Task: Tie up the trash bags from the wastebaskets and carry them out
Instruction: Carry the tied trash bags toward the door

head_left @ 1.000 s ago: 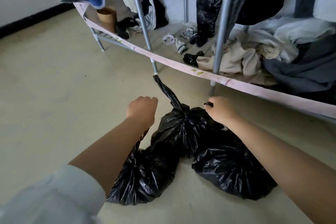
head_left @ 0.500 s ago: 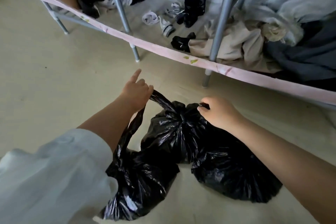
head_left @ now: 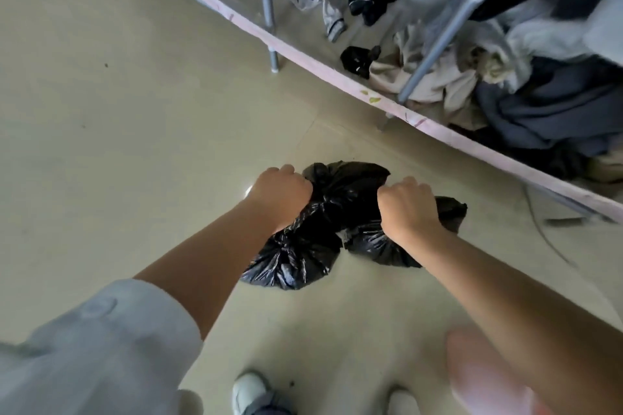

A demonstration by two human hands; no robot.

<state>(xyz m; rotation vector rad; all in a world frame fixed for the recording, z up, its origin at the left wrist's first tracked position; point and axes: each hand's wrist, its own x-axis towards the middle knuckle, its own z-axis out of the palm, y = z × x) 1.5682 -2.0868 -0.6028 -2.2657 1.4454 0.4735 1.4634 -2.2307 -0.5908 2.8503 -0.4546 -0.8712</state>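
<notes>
Beige floor (head_left: 135, 111) bears black trash bags (head_left: 337, 199) beside a metal rack (head_left: 266, 3).

We are seeing the left hand (head_left: 282, 196) and right hand (head_left: 406, 209) only from the back, so their fingertips are lying hidden against the black trash bags (head_left: 337, 212), and we cannot tell how many bags are bunched there or which one each fist is gripping. Below the bags, the shoes (head_left: 249, 392) are being cut off by the bottom edge and a blurred pink shape (head_left: 482, 377) is staying unidentifiable. Above the bags, the clothes rack (head_left: 435, 40) is smearing with motion and running out of the top and right edges.
</notes>
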